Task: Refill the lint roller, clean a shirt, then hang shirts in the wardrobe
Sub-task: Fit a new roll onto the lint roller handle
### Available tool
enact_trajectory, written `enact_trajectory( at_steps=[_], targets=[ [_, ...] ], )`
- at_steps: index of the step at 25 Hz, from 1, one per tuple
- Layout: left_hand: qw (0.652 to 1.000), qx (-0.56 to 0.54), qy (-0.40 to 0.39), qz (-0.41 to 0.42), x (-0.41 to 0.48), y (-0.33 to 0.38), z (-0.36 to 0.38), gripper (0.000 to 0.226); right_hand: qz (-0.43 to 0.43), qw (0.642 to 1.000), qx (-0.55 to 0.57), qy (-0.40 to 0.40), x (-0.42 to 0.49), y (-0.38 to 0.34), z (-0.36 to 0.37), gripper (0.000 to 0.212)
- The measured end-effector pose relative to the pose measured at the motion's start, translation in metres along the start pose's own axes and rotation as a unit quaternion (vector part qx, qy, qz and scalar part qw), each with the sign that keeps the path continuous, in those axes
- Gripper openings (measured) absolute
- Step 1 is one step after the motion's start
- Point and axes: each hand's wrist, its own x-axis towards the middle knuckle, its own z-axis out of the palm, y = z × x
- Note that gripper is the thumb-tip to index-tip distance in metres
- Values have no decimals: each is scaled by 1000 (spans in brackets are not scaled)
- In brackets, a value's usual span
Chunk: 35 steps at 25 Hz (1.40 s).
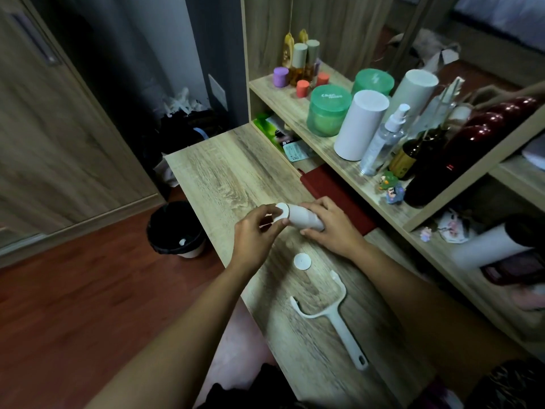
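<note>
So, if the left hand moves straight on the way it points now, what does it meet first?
The white end cap of the roll, which the left hand now pinches; just behind it, the right hand grips the roll.

White lettering on green jar lid [329, 98], too blurred to read

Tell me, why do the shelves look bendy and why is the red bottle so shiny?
Head view: the wide-angle lens bows the shelf edges and leans the wooden door; light leaves white glare spots on the dark red bottle; corners go dim; the left hand, right hand and roll look slightly soft.
</note>
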Motion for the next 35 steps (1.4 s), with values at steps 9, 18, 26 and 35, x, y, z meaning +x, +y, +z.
enact_trajectory(
  at_steps=[9, 18, 26, 35],
  targets=[
    [990, -119, 5, -75, -4, 1, 1, 12, -14, 1000, 21, -9, -7, -4, 7, 62],
    [984, -149, 12, -93, -7, -5, 5, 11, -23, 1000, 1, -15, -5, -5, 5, 60],
    [995, 56, 80, 19, -12, -6, 10, 19, 20, 999, 21, -43, 0, -8, 23, 79],
    [989, 58, 131, 40, -11, -14, -4, 22, 84, 967, -141, -195, -21, 19, 52, 59]
  ],
)
